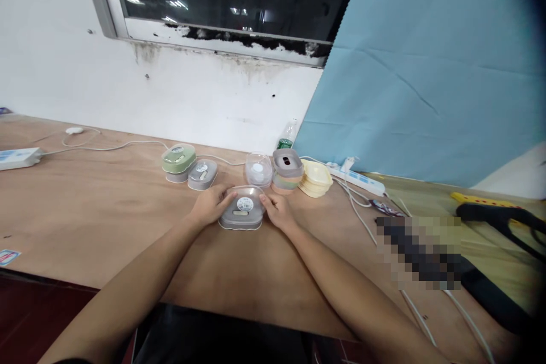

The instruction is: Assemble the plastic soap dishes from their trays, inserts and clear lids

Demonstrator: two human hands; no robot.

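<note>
A grey lidded food container (241,218) with a clear cover and a round white label sits on the wooden table in front of me. My left hand (212,203) grips its left side, thumb on the top edge. On the opposite side my right hand (277,210) grips it the same way. Just beyond, to the left, are a green-lidded container (179,158) on a grey base and a smaller grey lidded container (202,175). Behind my hands stand clear lids (258,169), a stack of coloured container bases (287,169) and pale yellow lids (315,177).
A power strip (358,180) with white cables lies at the back right, another power strip (20,158) at the far left. A plastic bottle (286,137) stands by the wall. At right are a blurred dark object (418,253) and a black-and-yellow item (490,213).
</note>
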